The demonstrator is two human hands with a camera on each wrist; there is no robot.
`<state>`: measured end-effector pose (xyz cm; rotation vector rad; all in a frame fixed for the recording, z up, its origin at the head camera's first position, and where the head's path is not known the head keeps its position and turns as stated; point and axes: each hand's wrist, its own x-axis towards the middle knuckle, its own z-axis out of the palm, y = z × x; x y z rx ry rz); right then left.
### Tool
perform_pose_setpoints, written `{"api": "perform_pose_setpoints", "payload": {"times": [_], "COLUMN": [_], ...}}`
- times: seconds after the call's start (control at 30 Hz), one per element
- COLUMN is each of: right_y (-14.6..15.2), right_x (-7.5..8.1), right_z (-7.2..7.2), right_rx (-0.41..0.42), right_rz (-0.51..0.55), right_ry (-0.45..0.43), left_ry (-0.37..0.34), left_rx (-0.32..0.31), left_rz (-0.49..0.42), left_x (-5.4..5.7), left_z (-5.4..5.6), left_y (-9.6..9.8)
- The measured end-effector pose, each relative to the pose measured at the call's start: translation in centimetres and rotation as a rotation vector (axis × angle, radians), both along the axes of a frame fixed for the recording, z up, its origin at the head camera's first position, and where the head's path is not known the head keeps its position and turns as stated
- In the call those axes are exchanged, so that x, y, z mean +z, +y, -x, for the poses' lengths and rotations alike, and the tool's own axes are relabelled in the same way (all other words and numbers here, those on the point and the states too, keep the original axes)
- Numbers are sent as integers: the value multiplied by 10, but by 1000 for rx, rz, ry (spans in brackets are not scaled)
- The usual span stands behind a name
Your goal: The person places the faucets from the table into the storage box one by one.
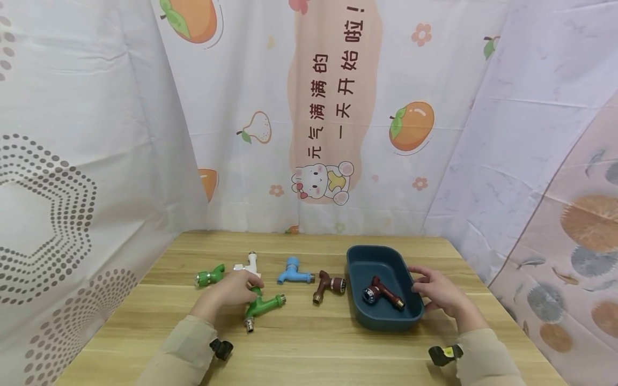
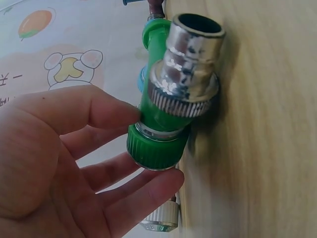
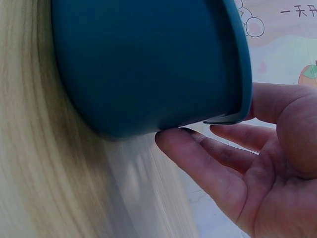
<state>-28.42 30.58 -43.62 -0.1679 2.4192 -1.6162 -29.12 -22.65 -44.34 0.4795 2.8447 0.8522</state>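
My left hand holds a green faucet by its ridged knob end, low over the wooden table. In the left wrist view, the thumb lies against the green body beside the knob, with fingers round the far side. The metal spout points toward the camera. At the right, my right hand grips the side of a dark blue basin. Its fingertips touch the outer wall and rim in the right wrist view. Inside the basin lies a dark red faucet.
Left of the basin lie another dark red faucet and a blue faucet. A white faucet, partly behind my left hand, and a second green faucet lie farther left. Printed curtains enclose the table.
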Motion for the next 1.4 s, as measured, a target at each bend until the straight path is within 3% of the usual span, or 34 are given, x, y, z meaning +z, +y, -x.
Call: {"api": "perform_pose_setpoints", "payload": {"times": [0.93, 1.4], "right_y": [2, 3], "right_x": [-1, -3], "right_z": [2, 3], "right_rx": [-1, 10], "right_rz": [-17, -7], "right_ry": [0, 2], "left_ry": [-19, -35], "left_rx": [-39, -17], "left_rz": [-19, -60], "left_x": [-2, -4], "left_z": [2, 2], "left_y": [-3, -6]}}
